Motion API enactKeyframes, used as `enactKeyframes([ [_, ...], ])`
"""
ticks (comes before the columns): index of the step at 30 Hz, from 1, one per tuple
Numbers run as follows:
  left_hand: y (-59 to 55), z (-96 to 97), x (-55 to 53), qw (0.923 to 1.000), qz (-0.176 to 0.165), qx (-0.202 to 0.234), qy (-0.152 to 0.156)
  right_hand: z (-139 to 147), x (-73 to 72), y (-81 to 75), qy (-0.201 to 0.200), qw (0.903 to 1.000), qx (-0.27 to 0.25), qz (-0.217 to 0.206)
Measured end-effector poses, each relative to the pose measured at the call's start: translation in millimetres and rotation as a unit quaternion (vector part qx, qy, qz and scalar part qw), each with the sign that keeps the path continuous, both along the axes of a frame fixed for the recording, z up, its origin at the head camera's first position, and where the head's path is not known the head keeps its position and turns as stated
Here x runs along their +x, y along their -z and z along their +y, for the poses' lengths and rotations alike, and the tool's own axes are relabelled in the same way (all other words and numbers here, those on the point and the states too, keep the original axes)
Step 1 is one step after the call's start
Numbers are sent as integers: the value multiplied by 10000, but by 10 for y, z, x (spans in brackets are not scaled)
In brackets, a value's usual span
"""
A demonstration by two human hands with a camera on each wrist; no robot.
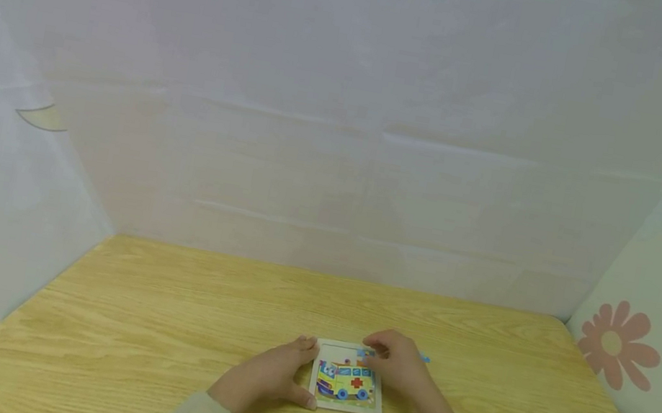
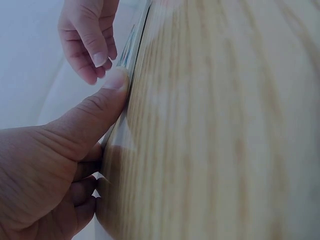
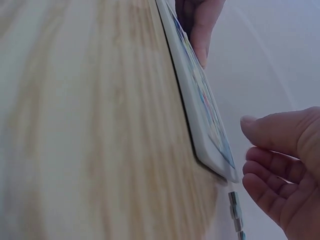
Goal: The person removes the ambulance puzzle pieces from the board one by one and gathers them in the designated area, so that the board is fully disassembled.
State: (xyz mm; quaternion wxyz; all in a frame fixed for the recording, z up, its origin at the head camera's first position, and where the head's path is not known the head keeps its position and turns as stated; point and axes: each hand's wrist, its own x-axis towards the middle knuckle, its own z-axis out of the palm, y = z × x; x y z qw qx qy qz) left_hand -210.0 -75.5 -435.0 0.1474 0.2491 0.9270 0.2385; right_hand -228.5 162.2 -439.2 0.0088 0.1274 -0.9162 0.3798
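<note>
A jigsaw puzzle [image 1: 344,382] in a white frame lies flat on the table, its picture a yellow ambulance with a red cross. The upper part of the picture has a pale bare patch. My left hand [image 1: 280,371] grips the frame's left side, thumb at the near corner and fingers toward the far corner. In the left wrist view the thumb [image 2: 116,80] presses on the frame's edge. My right hand [image 1: 399,364] hovers over the upper right corner, fingers loosely bent. In the right wrist view a gap shows between thumb [image 3: 270,131] and fingers, with nothing held.
Loose puzzle pieces [image 3: 235,212] lie on the table just past the frame's end; a blue one [image 1: 425,359] peeks out behind my right hand. The wood-grain table [image 1: 169,311] is bounded by a pale cloth wall [image 1: 338,164] at the back and printed cloth on both sides.
</note>
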Motion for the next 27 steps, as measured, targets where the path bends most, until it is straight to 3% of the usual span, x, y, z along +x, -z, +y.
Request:
enactKeyframes([
  [14,5,-5,3,10000,28,4,70,-8,-13,19,-764,9962,413,94],
  [27,-3,-1,1,10000,47,-27,60,-30,-5,-25,-861,9947,542,116],
])
